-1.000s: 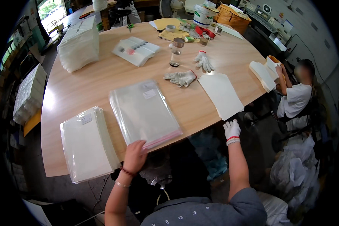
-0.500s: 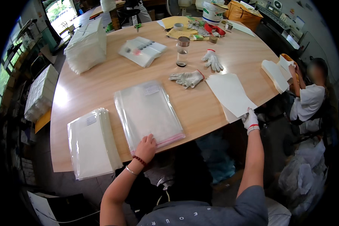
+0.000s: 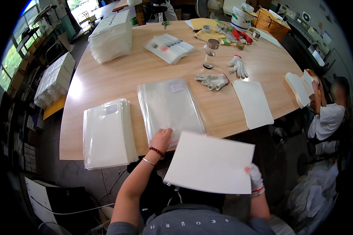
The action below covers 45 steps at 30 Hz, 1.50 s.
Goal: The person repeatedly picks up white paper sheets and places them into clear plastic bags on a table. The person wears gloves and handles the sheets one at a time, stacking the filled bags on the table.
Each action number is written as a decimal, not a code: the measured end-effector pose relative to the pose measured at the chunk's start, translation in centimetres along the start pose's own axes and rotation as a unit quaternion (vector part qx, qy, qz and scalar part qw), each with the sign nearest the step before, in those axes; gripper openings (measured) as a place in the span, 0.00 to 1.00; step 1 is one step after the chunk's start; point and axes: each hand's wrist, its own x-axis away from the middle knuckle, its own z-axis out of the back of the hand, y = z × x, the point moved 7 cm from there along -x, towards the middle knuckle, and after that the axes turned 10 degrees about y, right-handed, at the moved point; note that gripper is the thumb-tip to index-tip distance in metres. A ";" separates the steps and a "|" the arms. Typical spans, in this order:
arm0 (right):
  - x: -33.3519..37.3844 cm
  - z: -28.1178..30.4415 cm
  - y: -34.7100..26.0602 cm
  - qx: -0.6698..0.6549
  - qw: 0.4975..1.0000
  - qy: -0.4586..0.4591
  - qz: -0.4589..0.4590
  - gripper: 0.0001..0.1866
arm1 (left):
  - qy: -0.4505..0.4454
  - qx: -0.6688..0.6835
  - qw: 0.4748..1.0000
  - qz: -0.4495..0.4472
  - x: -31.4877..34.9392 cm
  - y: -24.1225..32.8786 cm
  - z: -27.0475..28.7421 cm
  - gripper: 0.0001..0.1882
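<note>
A white sheet of card or paper (image 3: 211,162) hangs tilted in front of my body, past the table's near edge. My right hand (image 3: 257,179), in a white glove with bare fingertips, grips its right side. On the table lies a stack of clear plastic bags (image 3: 168,102) with a small label near its far end. My bare left hand (image 3: 162,139), with a bead bracelet and a bangle at the wrist, curls its fingers on the near edge of the top bag. To the right is a stack of white sheets (image 3: 253,105).
Filled clear bags (image 3: 106,133) are piled at the left front. White gloves (image 3: 213,81), a lidded glass bottle (image 3: 210,55) and printed plastic bags (image 3: 169,47) lie farther back. A tall pile of bags (image 3: 111,37) stands far left. A seated person (image 3: 328,113) handles paper at right.
My right hand has lifted a white sheet off the right stack and brought it left and toward me. My left hand stays at the near edge of the clear bags.
</note>
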 end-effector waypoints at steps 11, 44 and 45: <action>1.6 -2.4 7.1 -0.192 0.967 0.156 -0.056 0.18 | 0.123 0.071 0.972 0.185 2.2 -2.7 5.0 0.09; -8.4 -15.1 10.7 -0.173 0.966 -0.034 -0.187 0.12 | -0.037 0.615 0.658 0.433 14.4 2.1 -8.4 0.21; -7.7 -14.6 11.1 -0.137 0.968 -0.036 -0.207 0.12 | -0.019 0.612 0.662 0.432 14.9 1.2 -7.1 0.22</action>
